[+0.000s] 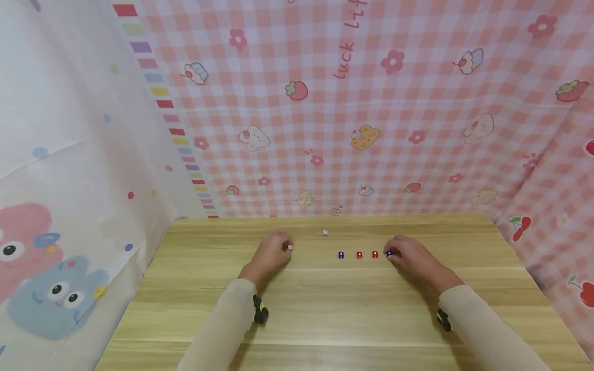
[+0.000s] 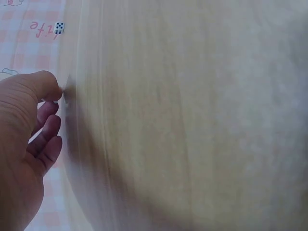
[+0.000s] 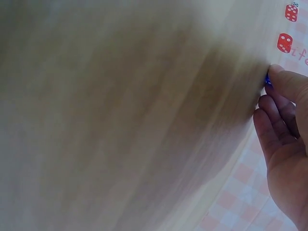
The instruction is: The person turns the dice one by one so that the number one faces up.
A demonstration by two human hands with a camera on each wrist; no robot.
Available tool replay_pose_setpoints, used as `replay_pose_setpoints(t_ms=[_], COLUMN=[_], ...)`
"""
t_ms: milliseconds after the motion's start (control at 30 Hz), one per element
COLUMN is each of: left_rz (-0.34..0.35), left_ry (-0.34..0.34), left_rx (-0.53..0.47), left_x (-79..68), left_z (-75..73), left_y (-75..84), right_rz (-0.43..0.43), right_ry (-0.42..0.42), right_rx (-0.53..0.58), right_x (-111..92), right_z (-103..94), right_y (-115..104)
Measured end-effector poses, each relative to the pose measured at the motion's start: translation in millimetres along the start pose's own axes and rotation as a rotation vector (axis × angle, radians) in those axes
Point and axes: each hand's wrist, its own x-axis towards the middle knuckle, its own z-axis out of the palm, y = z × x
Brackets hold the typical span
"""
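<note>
In the head view my left hand (image 1: 271, 252) pinches a white die (image 1: 290, 247) between thumb and fingers, low over the left part of the table. On the right, my right hand (image 1: 413, 256) pinches a blue die (image 1: 389, 253) at the end of a row. That row holds two red dice, one (image 1: 375, 254) beside my fingertips and another (image 1: 359, 255) to its left, then a second blue die (image 1: 341, 255). Farther back lies another white die (image 1: 325, 233). In the left wrist view the left hand (image 2: 29, 115) hides most of its die.
The wooden table (image 1: 325, 319) reaches back to a pink checked cloth (image 1: 320, 113) hung behind it. A white printed cloth (image 1: 83, 154) hangs at the left. Dark wrist devices sit on both sleeves, one of them the left strap (image 1: 260, 309).
</note>
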Motion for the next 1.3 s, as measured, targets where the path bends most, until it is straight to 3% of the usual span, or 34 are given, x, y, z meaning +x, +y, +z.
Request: replay_pose_setpoints(t_ms=[467,900,1300], left_rz=[0.061,-0.015,0.015], left_ry=[-0.045,-0.026,0.009], left_rx=[0.0,-0.048,-0.033], left_x=[-1.3,-4.2,-4.6], left_z=[0.9,-2.0,0.4], left_y=[-0.4,2.2,0.3], right_rz=[0.007,-0.006,-0.007], right_ry=[0.008,0.02,0.021], right_rx=[-0.004,-0.018,-0.021], right_x=[-1.8,0.7,0.9], right_z=[5.9,3.2,2.2], right_y=[1.6,5.2,0.3])
